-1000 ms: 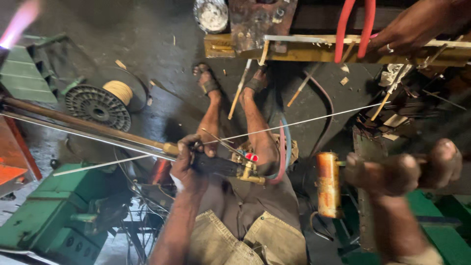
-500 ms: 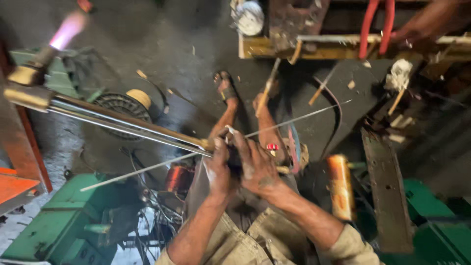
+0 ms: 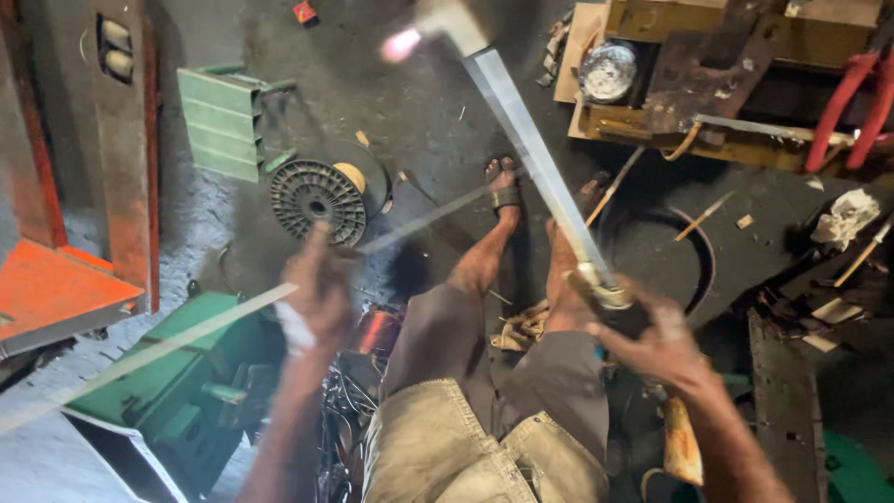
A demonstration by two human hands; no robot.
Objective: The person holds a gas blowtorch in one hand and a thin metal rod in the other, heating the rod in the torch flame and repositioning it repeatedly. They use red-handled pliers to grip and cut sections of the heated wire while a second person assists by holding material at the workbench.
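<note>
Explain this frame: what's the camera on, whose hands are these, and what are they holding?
There is one view, from a camera worn on the person's head, looking down past their knees and sandalled feet to a dark workshop floor. There is no machine here, only two bare hands. The right hand grips the handle end of a long torch; a small pinkish flame burns at its far tip. The left hand holds a thin metal rod, blurred by motion. On the floor lie a wire spool, a green slatted part, a green metal frame, a white cloth and scattered scraps. Red hoses hang at upper right.
</note>
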